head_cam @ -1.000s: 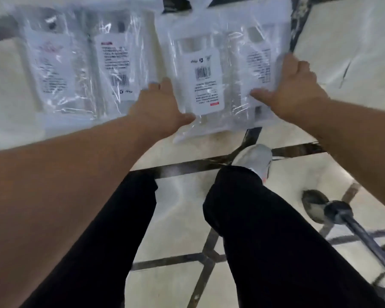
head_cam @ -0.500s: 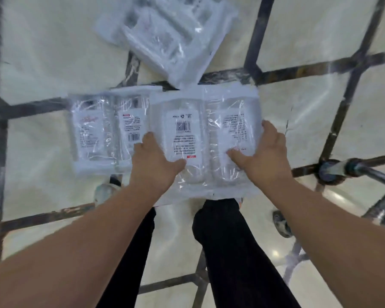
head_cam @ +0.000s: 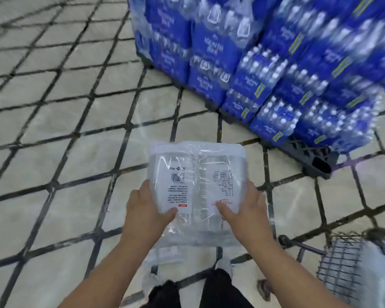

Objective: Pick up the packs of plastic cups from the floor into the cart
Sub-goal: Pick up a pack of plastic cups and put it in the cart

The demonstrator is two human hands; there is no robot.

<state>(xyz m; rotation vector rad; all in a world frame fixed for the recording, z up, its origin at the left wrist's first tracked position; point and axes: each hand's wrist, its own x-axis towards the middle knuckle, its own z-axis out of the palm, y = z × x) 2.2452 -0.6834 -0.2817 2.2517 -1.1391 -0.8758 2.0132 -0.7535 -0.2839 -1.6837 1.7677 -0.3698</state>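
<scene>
Left hand (head_cam: 146,210) clamps left edge of pack of plastic cups (head_cam: 197,185), thumb on top, fingers beneath. Pack in mid-air above tiled floor (head_cam: 53,152), clear of it. Right hand (head_cam: 246,210) clamps right edge likewise. Cart (head_cam: 351,263) low right, wire basket near, partly blurred. Risk: slick film slips from edge-only grip during swing right; pack may catch basket rim, drop outside.
</scene>
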